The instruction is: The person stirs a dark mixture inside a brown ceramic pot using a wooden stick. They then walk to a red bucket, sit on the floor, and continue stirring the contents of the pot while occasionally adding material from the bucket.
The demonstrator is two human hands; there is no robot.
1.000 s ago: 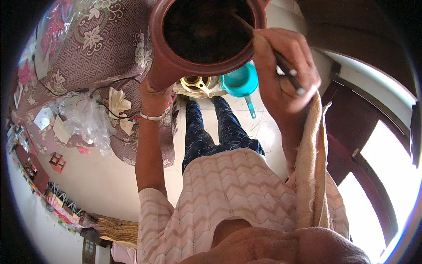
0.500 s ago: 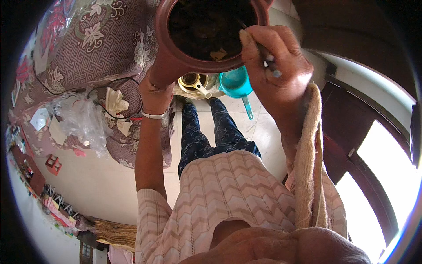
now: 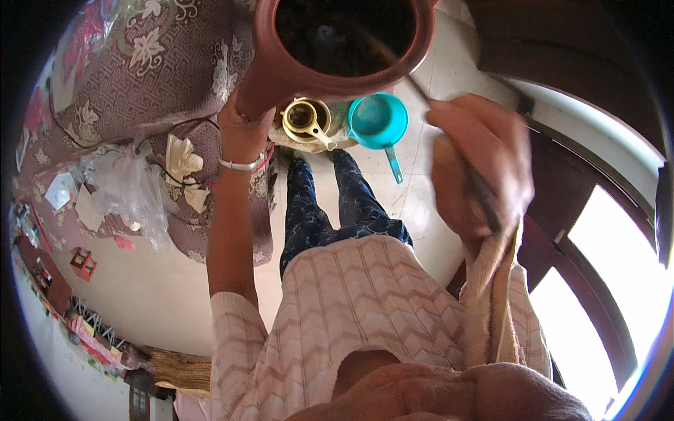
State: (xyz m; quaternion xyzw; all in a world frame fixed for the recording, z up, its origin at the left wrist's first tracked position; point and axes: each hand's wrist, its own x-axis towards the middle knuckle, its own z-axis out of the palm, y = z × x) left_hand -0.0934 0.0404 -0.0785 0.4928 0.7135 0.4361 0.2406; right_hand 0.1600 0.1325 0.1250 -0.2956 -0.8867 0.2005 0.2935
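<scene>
A large reddish-brown clay pot fills the top of the view, its dark inside facing me. My left hand, with a bangle at the wrist, supports the pot's lower left side. My right hand is blurred to the right of the pot and is closed on a thin dark stick whose far end reaches into the pot's mouth. A beige cloth hangs over my right forearm.
On the pale floor below the pot stand a brass vessel with a ladle and a teal plastic scoop. A patterned maroon bedcover with a plastic bag lies at left. A dark wooden door frame is at right.
The pot has come closer and higher in view. My right hand has drawn down and to the right, away from the rim, with the stick still reaching inside.
</scene>
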